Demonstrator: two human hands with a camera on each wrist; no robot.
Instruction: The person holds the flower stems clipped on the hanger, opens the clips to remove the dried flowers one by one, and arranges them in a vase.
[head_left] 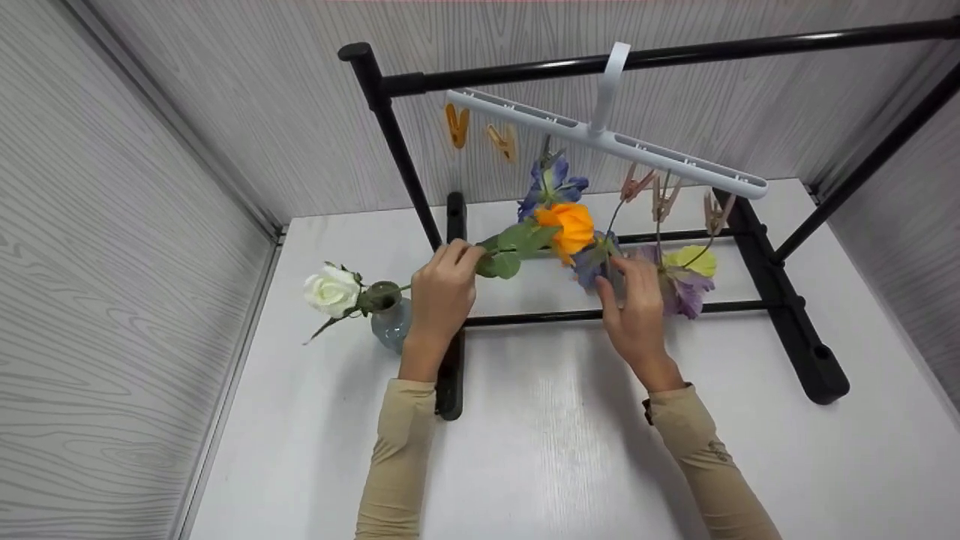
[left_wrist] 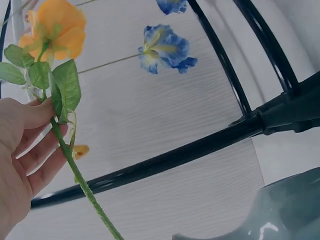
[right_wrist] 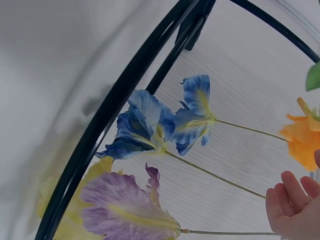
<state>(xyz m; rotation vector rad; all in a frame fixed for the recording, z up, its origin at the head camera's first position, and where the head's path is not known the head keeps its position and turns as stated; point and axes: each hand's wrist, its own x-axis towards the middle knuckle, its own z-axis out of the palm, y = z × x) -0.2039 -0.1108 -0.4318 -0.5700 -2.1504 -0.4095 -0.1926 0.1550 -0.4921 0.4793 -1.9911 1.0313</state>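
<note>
My left hand (head_left: 444,289) pinches the leafy green stem (left_wrist: 65,147) of an orange rose (head_left: 568,231) between thumb and fingers. The bloom points right, toward my right hand (head_left: 636,311), whose thumb and fingers are apart near a hanging blue flower (head_left: 594,259). In the right wrist view, those fingers (right_wrist: 295,195) lie beside the flower stems; whether they touch one is unclear. A second blue flower (head_left: 551,184) hangs behind the rose. Purple (head_left: 686,291) and yellow (head_left: 696,259) flowers hang beyond my right hand.
A white hanger (head_left: 555,129) hangs on a black rack (head_left: 517,73). Two bare clips, an orange one (head_left: 457,126) and a tan one (head_left: 502,142), dangle at its left; pinkish clips (head_left: 664,201) hold stems at right. A blue-grey vase (head_left: 390,326) with a white rose (head_left: 332,290) stands left.
</note>
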